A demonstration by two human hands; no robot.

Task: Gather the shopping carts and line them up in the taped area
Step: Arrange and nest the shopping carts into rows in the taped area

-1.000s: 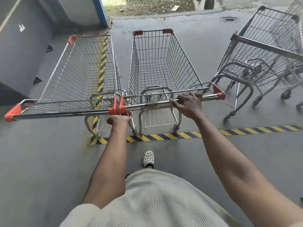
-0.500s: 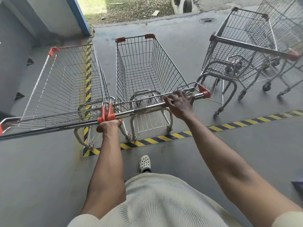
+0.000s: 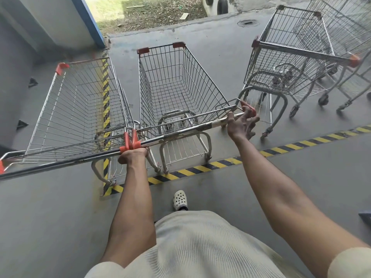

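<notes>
Two wire shopping carts stand side by side past the yellow-black floor tape [image 3: 210, 164]. The left cart [image 3: 80, 105] straddles the tape's vertical strip. The middle cart [image 3: 176, 87] sits just right of it. My left hand [image 3: 133, 156] grips the handle bar where the two carts' orange end caps meet. My right hand [image 3: 242, 125] hovers at the right end of the middle cart's handle [image 3: 180, 135], fingers spread and off the bar. A third cart [image 3: 291, 57] stands to the right, turned at an angle, with another cart behind it.
A grey wall with a blue edge [image 3: 88, 21] rises at the far left. Grass and a drain cover [image 3: 248, 22] lie beyond the carts. My white clog [image 3: 180, 200] is on the concrete floor below the tape.
My right hand has let go of the middle cart's handle and slid to its right end with fingers spread. The view has swung left, so everything has shifted right.
</notes>
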